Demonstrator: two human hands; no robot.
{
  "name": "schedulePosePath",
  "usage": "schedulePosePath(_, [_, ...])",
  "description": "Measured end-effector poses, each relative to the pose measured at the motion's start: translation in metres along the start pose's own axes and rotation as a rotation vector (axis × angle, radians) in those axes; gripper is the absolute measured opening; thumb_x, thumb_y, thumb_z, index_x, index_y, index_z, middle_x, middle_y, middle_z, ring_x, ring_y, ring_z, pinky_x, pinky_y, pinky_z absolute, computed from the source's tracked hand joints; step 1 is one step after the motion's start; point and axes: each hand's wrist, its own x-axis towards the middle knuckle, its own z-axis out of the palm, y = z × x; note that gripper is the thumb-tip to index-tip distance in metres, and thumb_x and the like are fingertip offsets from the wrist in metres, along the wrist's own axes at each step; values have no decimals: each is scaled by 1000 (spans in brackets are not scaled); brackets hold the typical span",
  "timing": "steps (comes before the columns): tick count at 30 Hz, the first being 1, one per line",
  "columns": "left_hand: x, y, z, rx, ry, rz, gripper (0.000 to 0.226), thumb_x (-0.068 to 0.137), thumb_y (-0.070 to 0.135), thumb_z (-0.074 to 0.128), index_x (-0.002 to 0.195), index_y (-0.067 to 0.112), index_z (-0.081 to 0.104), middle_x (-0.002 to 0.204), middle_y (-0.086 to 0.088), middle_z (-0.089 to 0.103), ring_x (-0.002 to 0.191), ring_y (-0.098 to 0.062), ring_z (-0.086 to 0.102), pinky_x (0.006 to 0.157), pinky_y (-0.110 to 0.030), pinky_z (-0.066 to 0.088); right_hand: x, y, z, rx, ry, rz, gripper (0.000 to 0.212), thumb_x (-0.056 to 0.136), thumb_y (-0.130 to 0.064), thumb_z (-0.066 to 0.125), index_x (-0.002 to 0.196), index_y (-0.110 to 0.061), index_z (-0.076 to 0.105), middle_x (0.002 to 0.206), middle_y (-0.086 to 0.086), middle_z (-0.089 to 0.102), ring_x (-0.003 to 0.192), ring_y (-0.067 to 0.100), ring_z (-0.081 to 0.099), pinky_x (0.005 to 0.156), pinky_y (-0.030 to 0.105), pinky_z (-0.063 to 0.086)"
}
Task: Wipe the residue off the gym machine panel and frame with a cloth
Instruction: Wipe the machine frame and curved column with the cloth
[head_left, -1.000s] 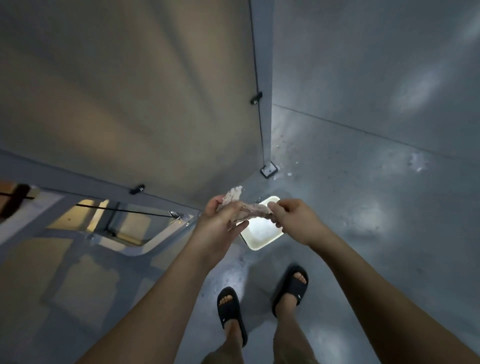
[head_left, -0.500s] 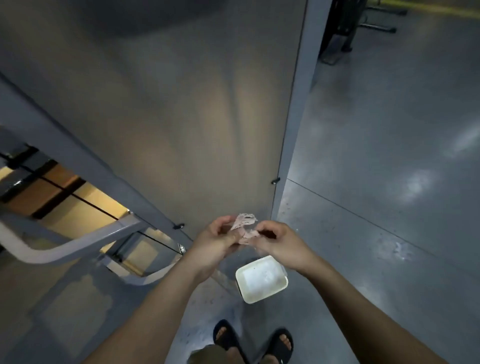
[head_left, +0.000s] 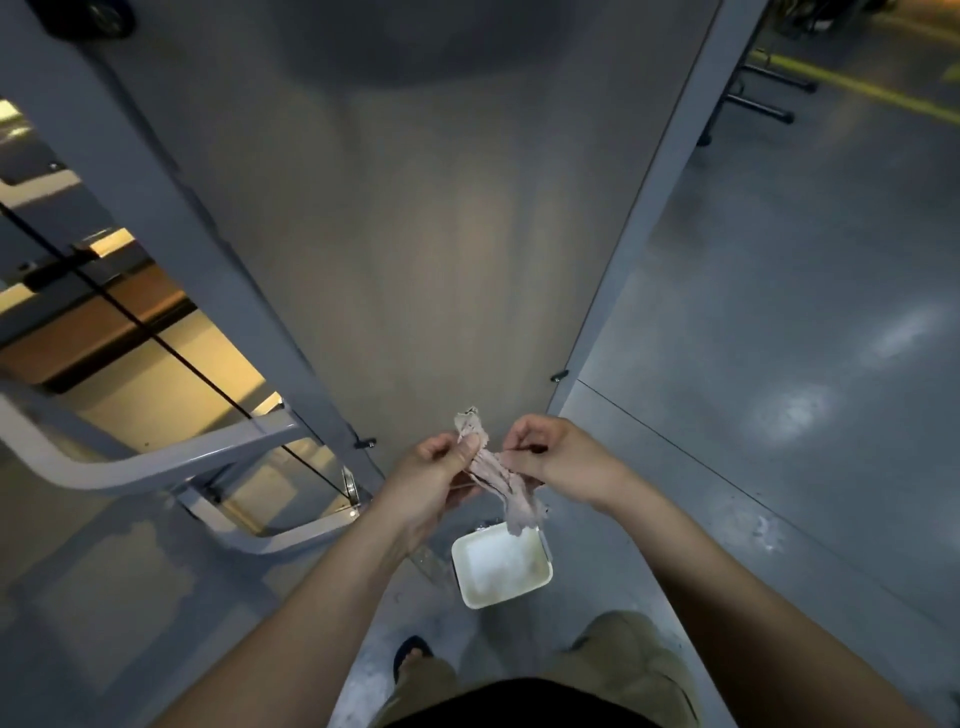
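Panel (head_left: 415, 234) looms straight ahead, grey frame (head_left: 670, 171) along its edge, white tub (head_left: 501, 566) on the floor (head_left: 779, 364) below. Left hand (head_left: 434, 483) and right hand (head_left: 563, 462) both pinch the bunched cloth (head_left: 493, 473) between them, not touching the panel. Prep stage I'd say; next, spread it and press on.

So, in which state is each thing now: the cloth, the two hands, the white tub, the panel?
cloth, crumpled, held in the air by both hands, not touching the panel.
left hand, pinches the cloth near its upper end.
right hand, pinches the cloth lower down.
white tub, open, upright on the floor under the cloth.
panel, upright, untouched.
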Motion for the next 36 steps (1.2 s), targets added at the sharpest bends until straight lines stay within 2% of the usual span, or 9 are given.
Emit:
schedulePosePath(5, [7,-13,23,-11,154,36,15,98,10,67,111,2,64,87,-9,68,79,-20,67,72,-28,57,16,22,-24,-126,-25,-27,33,85,1,69,73,-25,53,75,-8,61,61,8,50,66,28,43])
schedulePosePath(8, [12,-18,51,-48,264,48,11,96,6,68,104,2,63,90,-14,70,81,-25,70,69,-28,58,28,35,-46,-219,-184,-47,23,90,-13,69,103,-31,64,99,-11,65,88,8,62,86,30,49])
schedulePosePath(11, [10,-23,95,-103,364,57,5,99,4,63,94,7,63,83,-11,73,73,-21,72,65,-27,57,33,44,-69,-100,-234,-62,17,88,-31,73,103,-28,68,98,-9,73,96,11,68,94,33,53])
schedulePosePath(15, [10,-27,148,-284,453,81,8,103,5,56,96,8,59,81,-12,73,72,-24,73,70,-35,59,36,51,-104,-135,-286,-134,11,89,-18,75,95,-18,66,84,-7,70,77,8,62,74,19,48])
schedulePosePath(22, [-8,-33,197,-211,549,123,15,98,12,66,112,9,60,94,-6,72,82,-20,69,81,-36,57,40,45,-137,-4,-369,-95,18,98,-6,60,91,-16,74,87,7,74,79,17,64,75,30,48])
schedulePosePath(27, [-21,-22,199,-261,685,139,14,95,-1,61,88,9,67,82,-11,69,75,-24,62,73,-32,51,33,34,-141,107,-336,-79,21,104,-11,50,97,-21,67,87,7,71,81,21,60,68,28,45])
schedulePosePath(29, [-23,-20,195,-298,685,174,10,95,3,61,89,7,66,85,-15,66,81,-28,57,75,-35,45,27,25,-147,88,-294,-77,11,106,-24,53,107,-15,60,84,3,63,76,19,53,56,19,42])
schedulePosePath(32, [-23,-18,193,-317,601,247,18,97,17,65,105,2,66,98,-22,67,96,-35,56,87,-46,39,22,20,-151,5,-365,-103,32,98,-38,66,116,-12,56,89,-1,64,74,10,56,56,10,41])
schedulePosePath(36, [-22,-11,193,-298,621,317,16,107,24,52,105,9,56,101,-24,65,95,-37,58,88,-51,41,21,17,-141,-71,-451,-163,15,95,-17,71,103,-7,62,82,-4,60,69,7,51,58,10,42])
